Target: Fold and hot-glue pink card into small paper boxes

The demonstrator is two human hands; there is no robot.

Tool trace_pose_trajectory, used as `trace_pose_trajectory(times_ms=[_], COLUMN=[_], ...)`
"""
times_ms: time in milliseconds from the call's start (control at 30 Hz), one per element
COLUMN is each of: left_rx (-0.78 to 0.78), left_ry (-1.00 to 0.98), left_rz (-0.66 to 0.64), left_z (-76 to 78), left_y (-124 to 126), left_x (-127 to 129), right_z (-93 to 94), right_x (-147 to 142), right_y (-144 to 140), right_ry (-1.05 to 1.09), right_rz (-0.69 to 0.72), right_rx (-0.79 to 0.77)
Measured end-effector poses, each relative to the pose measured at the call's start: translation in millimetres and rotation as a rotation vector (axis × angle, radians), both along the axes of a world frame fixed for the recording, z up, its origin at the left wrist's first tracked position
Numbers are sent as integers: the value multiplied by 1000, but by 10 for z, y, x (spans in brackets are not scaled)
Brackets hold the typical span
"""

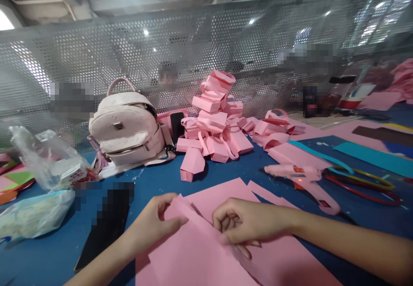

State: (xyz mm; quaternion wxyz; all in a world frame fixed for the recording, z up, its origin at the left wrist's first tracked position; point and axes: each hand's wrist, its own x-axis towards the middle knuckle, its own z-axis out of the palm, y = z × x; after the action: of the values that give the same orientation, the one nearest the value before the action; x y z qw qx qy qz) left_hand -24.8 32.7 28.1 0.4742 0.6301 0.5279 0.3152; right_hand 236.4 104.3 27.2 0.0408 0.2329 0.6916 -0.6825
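Several pink paper sheets [190, 251] lie before me on the blue table. At the far left corner of the top sheet, my left hand [163, 217] pinches the paper, thumb on top. A narrow strip along this sheet's edge is folded up. My right hand [237, 225] is on that folded edge, its thumb pressed on the paper and its fingers curled; some fingertips are hidden behind the fold. Beyond the sheets stands a heap of small pink paper baskets [213, 122] with handles. A pink glue gun [300, 176] lies to the right of my right hand.
A white backpack [127, 126] stands at the back left, by a perforated metal screen [193, 40]. Plastic bags [38, 212] and a dark flat object [106, 221], partly blurred out, lie left. Coloured strips [371, 156] and red and yellow loops [364, 184] lie right.
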Motion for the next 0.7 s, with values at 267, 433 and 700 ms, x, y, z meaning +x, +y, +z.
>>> trace_pose_trajectory(times_ms=[267,433,700], left_rx=[578,457,45], left_ry=[372,410,91], left_rz=[-75,-201,-41], left_z=[124,218,251], left_y=[-221,-353,-334], left_x=[100,299,410], right_z=[166,338,410], right_x=[-65,-65,-153], right_y=[-102,-260,-397], right_ry=[135,126,322], right_rz=[-31,-1,-304], right_rx=[311,562,284])
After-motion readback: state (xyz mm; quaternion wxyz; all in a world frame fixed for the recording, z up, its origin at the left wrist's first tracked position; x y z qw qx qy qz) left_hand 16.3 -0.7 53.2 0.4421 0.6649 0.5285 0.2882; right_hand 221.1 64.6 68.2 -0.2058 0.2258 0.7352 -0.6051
